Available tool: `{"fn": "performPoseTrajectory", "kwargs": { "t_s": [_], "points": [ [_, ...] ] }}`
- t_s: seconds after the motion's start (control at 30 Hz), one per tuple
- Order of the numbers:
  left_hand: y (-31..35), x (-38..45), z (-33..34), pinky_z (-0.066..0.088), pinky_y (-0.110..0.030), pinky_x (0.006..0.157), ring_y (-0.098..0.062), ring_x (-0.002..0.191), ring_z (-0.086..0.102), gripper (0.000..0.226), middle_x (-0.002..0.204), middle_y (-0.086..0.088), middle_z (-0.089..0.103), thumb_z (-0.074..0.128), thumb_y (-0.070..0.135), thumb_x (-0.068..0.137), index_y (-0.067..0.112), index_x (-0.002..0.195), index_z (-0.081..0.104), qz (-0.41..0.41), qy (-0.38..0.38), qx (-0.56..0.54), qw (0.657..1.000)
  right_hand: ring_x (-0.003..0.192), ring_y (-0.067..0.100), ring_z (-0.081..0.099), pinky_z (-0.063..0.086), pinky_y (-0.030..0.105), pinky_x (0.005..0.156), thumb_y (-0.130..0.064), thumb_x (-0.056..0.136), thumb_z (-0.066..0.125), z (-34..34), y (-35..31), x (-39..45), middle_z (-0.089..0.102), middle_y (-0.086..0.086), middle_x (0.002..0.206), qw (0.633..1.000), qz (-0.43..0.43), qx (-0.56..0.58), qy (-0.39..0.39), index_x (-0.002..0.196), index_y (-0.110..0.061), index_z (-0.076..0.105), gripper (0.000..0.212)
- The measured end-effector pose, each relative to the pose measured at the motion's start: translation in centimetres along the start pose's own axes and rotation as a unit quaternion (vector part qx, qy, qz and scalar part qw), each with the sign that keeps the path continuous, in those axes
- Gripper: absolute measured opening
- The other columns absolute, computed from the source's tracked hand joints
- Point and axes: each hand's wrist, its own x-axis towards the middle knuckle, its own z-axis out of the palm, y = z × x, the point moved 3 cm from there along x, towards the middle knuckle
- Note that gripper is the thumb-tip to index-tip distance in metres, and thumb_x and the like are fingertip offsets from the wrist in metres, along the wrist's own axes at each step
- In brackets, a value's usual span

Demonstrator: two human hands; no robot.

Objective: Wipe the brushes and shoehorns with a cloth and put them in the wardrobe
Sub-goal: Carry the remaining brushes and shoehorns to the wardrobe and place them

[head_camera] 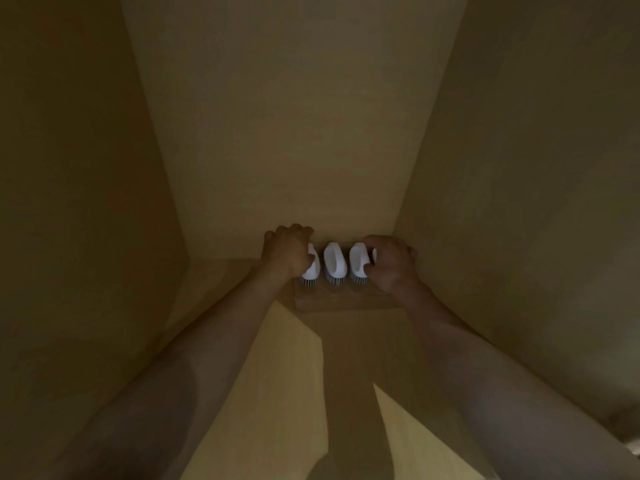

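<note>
Wardrobe shelf [242,358], dim light: three white brushes in a row against the back wall, bristles down. Left hand [287,252] grips left brush [310,268]; right hand [393,263] grips right brush [359,263]; middle brush [335,261] untouched.

Toward the back right corner of the wardrobe floor [277,393] you see a flat brownish rectangle [346,301], darker than the yellow panel around it; whether it is a board or a shadow cannot be told. At the lower right edge of the view shows a small pale patch [633,448], too blurred to identify.
</note>
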Motion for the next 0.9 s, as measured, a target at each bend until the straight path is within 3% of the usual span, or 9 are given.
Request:
{"fn": "performPoseTrajectory", "kwargs": {
  "t_s": [0.13, 0.23, 0.4, 0.53, 0.7, 0.8, 0.9],
  "points": [
    [0.2, -2.4, -1.7, 0.033, -0.040, 0.099, -0.029, 0.126, 0.046, 0.060, 0.142, -0.005, 0.048, 0.058, 0.036, 0.090, 0.024, 0.146, 0.040, -0.017, 0.015, -0.015, 1.000, 0.120, 0.026, 0.056, 0.036, 0.030, 0.090, -0.014, 0.087, 0.063, -0.7, -1.6, -1.6, 0.065, 0.004, 0.123, 0.999, -0.011, 0.027, 0.016, 0.125, -0.016, 0.063, 0.039],
    [0.2, -5.1, -2.9, 0.032, -0.040, 0.100, -0.030, 0.126, 0.046, 0.055, 0.142, -0.005, 0.048, 0.058, 0.035, 0.090, 0.023, 0.143, 0.044, -0.036, 0.036, -0.034, 0.998, 0.129, 0.028, 0.050, 0.035, 0.037, 0.105, -0.016, 0.090, 0.062, -1.4, -3.5, -3.2, 0.058, 0.006, 0.138, 0.999, -0.013, 0.039, 0.012, 0.136, -0.016, 0.056, 0.046],
    [0.8, -11.0, -5.5, 0.030, -0.041, 0.107, -0.029, 0.131, 0.042, 0.060, 0.149, -0.004, 0.042, 0.057, 0.029, 0.092, 0.025, 0.148, 0.036, -0.066, 0.056, -0.038, 0.996, 0.117, 0.033, 0.057, 0.045, 0.037, 0.097, -0.018, 0.094, 0.057, -2.7, -6.1, -7.5, 0.061, 0.011, 0.131, 0.995, -0.068, 0.077, 0.012, 0.133, -0.011, 0.056, 0.040],
    [2.6, -17.1, -7.9, 0.031, -0.042, 0.106, -0.029, 0.132, 0.042, 0.060, 0.149, -0.003, 0.042, 0.058, 0.030, 0.091, 0.025, 0.148, 0.037, -0.089, 0.096, -0.036, 0.991, 0.127, 0.032, 0.052, 0.043, 0.041, 0.103, -0.014, 0.093, 0.058, -4.3, -7.9, -12.2, 0.056, 0.009, 0.141, 0.988, -0.106, 0.110, 0.014, 0.144, -0.017, 0.048, 0.052],
    [5.9, -26.4, -9.7, 0.035, -0.043, 0.102, -0.028, 0.129, 0.046, 0.056, 0.145, -0.001, 0.047, 0.059, 0.032, 0.091, 0.026, 0.144, 0.042, -0.131, 0.154, -0.021, 0.979, 0.120, 0.034, 0.053, 0.044, 0.046, 0.097, -0.018, 0.092, 0.060, -6.6, -9.8, -20.0, 0.060, 0.011, 0.128, 0.975, -0.175, 0.135, 0.021, 0.139, -0.016, 0.052, 0.048],
    [7.2, -32.5, -10.2, 0.038, -0.046, 0.098, -0.030, 0.122, 0.049, 0.051, 0.133, -0.003, 0.054, 0.062, 0.031, 0.089, 0.022, 0.137, 0.049, -0.158, 0.189, -0.031, 0.969, 0.127, 0.029, 0.051, 0.044, 0.049, 0.103, -0.024, 0.095, 0.062, -7.4, -11.5, -24.6, 0.055, 0.005, 0.138, 0.962, -0.222, 0.158, 0.002, 0.146, -0.023, 0.046, 0.054],
    [8.0, -38.3, -10.8, 0.038, -0.047, 0.102, -0.028, 0.126, 0.047, 0.055, 0.140, 0.000, 0.050, 0.061, 0.032, 0.090, 0.028, 0.142, 0.043, -0.187, 0.200, -0.043, 0.961, 0.136, 0.023, 0.047, 0.041, 0.045, 0.109, -0.027, 0.095, 0.063, -7.4, -13.1, -28.9, 0.052, 0.000, 0.146, 0.949, -0.262, 0.177, -0.012, 0.146, -0.026, 0.045, 0.054]
  ]
}}
